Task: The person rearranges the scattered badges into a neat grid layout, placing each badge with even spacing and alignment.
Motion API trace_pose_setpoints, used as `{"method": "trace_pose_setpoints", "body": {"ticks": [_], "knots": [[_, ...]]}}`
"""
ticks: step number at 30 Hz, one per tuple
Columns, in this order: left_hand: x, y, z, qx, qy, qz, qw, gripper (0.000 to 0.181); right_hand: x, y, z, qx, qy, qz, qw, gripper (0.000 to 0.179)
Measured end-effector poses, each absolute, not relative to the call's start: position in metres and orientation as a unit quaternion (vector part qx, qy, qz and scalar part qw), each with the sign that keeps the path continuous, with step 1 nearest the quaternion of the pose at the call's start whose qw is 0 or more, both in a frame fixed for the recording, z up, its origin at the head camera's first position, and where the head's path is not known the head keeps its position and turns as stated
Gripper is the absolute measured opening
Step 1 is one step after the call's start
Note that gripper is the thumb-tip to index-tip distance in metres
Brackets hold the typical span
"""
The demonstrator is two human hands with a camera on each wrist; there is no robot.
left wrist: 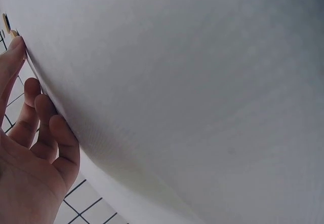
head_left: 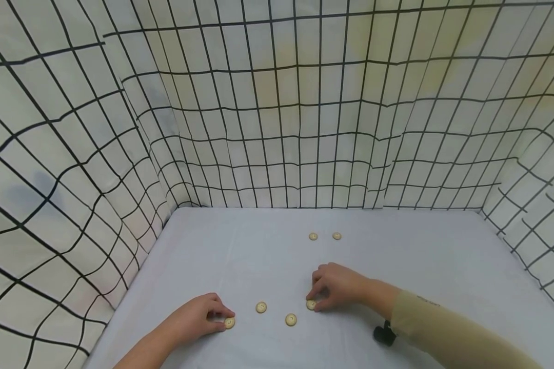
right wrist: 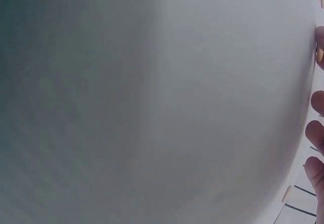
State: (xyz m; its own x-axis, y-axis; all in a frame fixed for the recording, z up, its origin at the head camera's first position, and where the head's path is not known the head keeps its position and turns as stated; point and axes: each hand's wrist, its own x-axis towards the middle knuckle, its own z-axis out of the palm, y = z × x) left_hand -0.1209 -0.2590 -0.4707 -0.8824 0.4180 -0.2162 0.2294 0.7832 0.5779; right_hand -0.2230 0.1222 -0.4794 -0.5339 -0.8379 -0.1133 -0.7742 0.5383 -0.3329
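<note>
White counter (head_left: 240, 251) fills the lower frame; left of bottom centre the left hand (head_left: 196, 319) pinches one round beige button (head_left: 230, 323), right of centre the right hand (head_left: 338, 287) another button (head_left: 311, 304).

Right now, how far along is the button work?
Perhaps done: two middle buttons, lying untouched. In hand: the left hand pinches the left button, the right hand the right button. Possibly remaining: two far buttons, also untouched beyond the right hand.

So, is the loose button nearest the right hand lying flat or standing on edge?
Flat: in the head view, the button shows its round face upward on the white surface.
</note>
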Motion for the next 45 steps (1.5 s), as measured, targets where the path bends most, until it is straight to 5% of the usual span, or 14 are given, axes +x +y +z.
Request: {"method": "trace_pose_setpoints", "body": {"ticks": [15, 32, 45], "knots": [[-0.119, -0.26, -0.47, 0.179, 0.927, 0.284, 0.166, 0.022, -0.239, 0.157, -0.481, -0.423, 0.891, -0.141, 0.09, 0.025], [-0.119, -0.26, -0.47, 0.186, 0.923, 0.292, 0.164, 0.025, -0.292, 0.225, -0.478, -0.212, 0.953, -0.199, 0.091, 0.022], [-0.118, -0.259, -0.469, 0.182, 0.926, 0.288, 0.165, 0.024, -0.317, 0.253, -0.477, -0.138, 0.961, -0.225, 0.087, 0.04]]}}
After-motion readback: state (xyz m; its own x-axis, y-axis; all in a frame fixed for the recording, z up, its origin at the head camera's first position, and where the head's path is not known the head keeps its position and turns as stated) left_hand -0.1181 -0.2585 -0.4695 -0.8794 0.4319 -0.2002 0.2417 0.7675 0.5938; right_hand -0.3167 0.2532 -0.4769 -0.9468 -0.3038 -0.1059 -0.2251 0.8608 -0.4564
